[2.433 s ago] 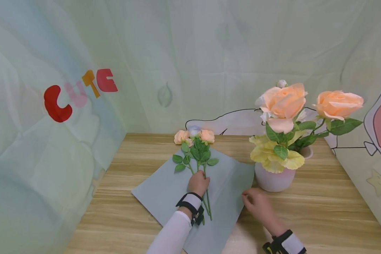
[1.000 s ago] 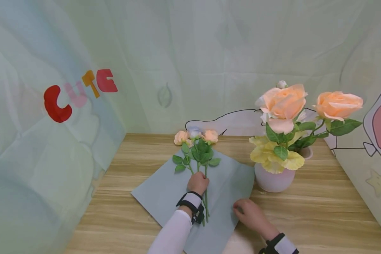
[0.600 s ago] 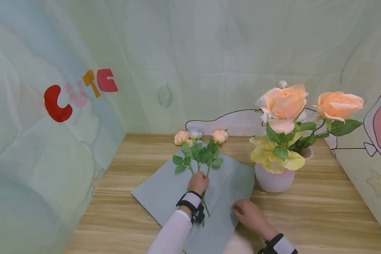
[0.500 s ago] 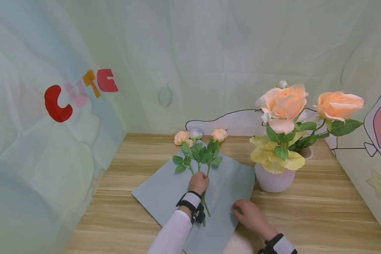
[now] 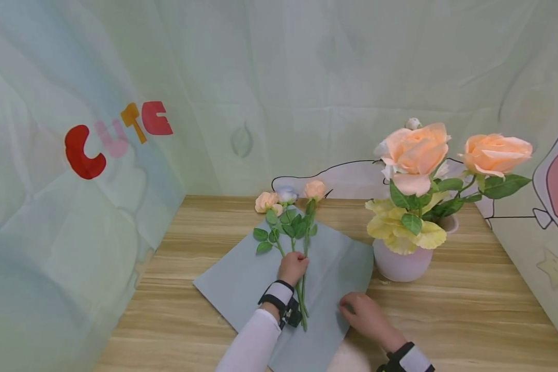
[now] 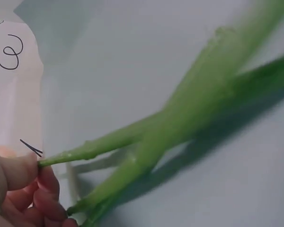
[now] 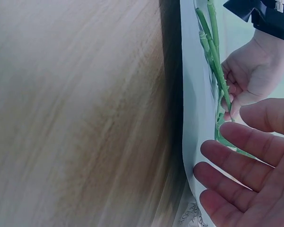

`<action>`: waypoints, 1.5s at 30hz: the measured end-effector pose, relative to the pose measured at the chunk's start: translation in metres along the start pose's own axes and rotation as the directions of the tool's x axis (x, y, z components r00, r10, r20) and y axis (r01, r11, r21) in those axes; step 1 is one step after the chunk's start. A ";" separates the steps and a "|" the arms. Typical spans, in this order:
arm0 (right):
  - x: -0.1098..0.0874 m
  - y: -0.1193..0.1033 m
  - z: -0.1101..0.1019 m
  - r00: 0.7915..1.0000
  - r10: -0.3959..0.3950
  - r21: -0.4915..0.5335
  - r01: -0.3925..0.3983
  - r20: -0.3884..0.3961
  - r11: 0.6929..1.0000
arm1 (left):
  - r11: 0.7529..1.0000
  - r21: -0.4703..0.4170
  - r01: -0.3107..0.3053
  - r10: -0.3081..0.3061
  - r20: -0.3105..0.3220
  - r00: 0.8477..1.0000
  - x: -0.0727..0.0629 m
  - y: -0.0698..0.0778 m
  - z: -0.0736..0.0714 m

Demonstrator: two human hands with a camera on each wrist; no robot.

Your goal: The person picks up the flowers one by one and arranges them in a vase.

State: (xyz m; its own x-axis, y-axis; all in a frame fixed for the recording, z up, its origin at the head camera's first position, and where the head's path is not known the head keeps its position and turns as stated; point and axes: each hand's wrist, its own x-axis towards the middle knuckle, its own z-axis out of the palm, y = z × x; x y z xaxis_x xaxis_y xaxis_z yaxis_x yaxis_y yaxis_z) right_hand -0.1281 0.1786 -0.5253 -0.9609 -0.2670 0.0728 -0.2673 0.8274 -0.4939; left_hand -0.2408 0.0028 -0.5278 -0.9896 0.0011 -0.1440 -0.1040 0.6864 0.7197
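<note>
Wood table point(image 5: 158, 310) stretches left of grey-blue sheet point(image 5: 242, 281) | left hand point(image 5: 292, 268) pinches flower stems point(image 6: 173, 118) | right hand point(image 5: 368, 316) loose at sheet's edge

Left hand point(image 6: 23, 191) pinches green stems point(image 6: 180, 113), crossed above grey-blue sheet point(image 6: 113, 61).

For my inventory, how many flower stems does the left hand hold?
3 visible: the left stem leads to a peach bloom, the middle stem to a bluish bloom, the right stem to another peach bloom. Others may hide behind the left hand.
</note>
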 end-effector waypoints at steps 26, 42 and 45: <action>0.005 -0.005 0.000 0.998 -0.040 0.045 0.042 -0.038 0.998 | 0.986 -0.158 -0.053 0.051 -0.013 0.999 -0.010 0.009 -0.003; 0.016 -0.018 0.001 0.999 0.038 0.154 -0.032 -0.035 0.987 | 0.947 -0.315 -0.062 0.067 0.005 0.998 -0.035 0.025 0.000; 0.018 -0.021 0.000 0.998 0.057 0.185 -0.052 -0.024 0.981 | 0.939 -0.340 -0.050 0.062 0.025 0.998 -0.037 0.026 0.001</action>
State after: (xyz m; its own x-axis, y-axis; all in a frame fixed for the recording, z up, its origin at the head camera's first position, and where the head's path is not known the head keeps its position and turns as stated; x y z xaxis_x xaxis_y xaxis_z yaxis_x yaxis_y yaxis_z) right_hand -0.1403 0.1565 -0.5139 -0.9761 -0.2077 0.0648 -0.1993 0.7342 -0.6490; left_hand -0.2066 0.0215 -0.5043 -0.9913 0.0616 -0.1161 -0.0825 0.3968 0.9142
